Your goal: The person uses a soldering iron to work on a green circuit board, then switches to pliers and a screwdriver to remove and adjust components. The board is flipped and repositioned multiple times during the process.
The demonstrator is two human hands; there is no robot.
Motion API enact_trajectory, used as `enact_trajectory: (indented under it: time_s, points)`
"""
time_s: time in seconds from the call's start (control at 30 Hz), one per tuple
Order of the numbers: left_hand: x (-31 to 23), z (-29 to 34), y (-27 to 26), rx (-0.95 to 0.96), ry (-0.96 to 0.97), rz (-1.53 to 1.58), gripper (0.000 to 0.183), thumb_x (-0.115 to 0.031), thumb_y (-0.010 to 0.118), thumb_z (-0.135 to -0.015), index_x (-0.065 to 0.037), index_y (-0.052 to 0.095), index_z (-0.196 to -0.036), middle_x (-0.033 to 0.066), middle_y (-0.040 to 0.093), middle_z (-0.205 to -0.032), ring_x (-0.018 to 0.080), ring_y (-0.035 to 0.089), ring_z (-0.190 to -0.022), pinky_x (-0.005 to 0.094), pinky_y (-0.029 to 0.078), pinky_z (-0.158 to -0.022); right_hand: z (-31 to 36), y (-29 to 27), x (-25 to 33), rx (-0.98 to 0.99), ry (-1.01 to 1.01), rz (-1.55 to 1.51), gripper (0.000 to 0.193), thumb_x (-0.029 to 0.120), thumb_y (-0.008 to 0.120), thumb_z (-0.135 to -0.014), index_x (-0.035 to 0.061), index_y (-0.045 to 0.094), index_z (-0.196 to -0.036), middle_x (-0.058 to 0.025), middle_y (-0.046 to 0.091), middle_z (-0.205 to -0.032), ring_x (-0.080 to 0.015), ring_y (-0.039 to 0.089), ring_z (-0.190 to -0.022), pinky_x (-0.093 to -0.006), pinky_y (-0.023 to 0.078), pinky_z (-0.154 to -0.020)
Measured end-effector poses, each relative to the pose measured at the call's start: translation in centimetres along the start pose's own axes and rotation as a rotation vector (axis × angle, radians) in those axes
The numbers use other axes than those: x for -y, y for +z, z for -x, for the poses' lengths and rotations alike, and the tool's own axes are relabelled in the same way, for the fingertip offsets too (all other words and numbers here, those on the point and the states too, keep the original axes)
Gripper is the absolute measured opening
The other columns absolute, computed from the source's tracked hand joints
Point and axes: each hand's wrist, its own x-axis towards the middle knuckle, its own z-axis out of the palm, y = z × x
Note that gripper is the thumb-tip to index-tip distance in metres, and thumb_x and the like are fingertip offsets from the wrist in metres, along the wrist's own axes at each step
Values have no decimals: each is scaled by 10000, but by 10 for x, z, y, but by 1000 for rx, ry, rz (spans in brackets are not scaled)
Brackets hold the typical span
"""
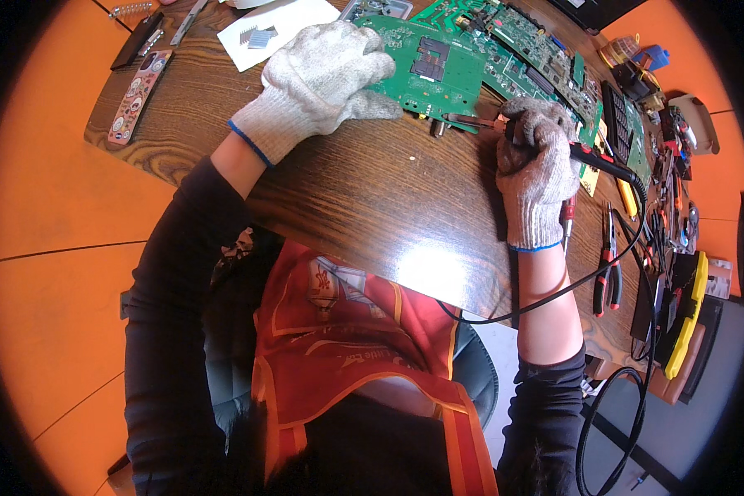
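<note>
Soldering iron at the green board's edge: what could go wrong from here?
1. The soldering iron's tip is close to the gloved left hand; if hot, a slip could scorch the glove.
2. Its black cord crosses the right forearm, so a snag might drag the tip.
3. The gloved left hand seems to steady the green circuit board; if it lifts, the board could shift.

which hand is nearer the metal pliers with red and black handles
Right. The right hand is beyond and left of the pliers; the left hand is farther left, by the green circuit board.
</note>
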Motion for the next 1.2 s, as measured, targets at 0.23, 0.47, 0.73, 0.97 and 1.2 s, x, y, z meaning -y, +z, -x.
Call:
enact_trajectory:
  time_s: [0.23,0.47,0.73,0.97,1.2]
  points:
    - [-1,1,-1,-6,-2,0,450,-482,714,-751,-109,671,-1000,85,621,-1015,314,585,-989,421,468,-857,-1,1,-1,-28,-22,-19,56,95,501,-719,47,508,-745,-114,603,-771,-124,382,-462,-224,305,-360]
    - [-1,1,-1,-4,-5,1,446,-479,718,-751,-113,672,-1002,82,622,-1017,312,585,-985,419,467,-854,0,-2,1,36,-16,-3,53,91,502,-717,51,507,-752,-115,619,-802,-121,411,-489,-223,325,-367]
    - [-1,1,-2,11,-11,-15,442,-485,705,-762,-117,672,-1006,76,625,-1023,309,586,-984,419,468,-852,2,-3,1,16,-4,0,39,86,501,-729,62,507,-760,-111,623,-811,-118,430,-514,-223,353,-387]
    - [-1,0,-1,19,-9,-9,453,-495,699,-762,-115,672,-1007,78,625,-1021,311,587,-990,424,468,-854,-3,-2,-4,-36,-52,-62,75,92,517,-727,59,569,-770,-54,576,-744,-106,425,-519,-218,349,-390]
    - [-1,0,-2,19,-19,10,458,-493,708,-753,-110,672,-1001,80,627,-1019,313,586,-994,424,466,-859,1,-7,1,51,-31,-14,166,102,525,-717,38,625,-832,-4,502,-684,-94,430,-558,-216,346,-422]
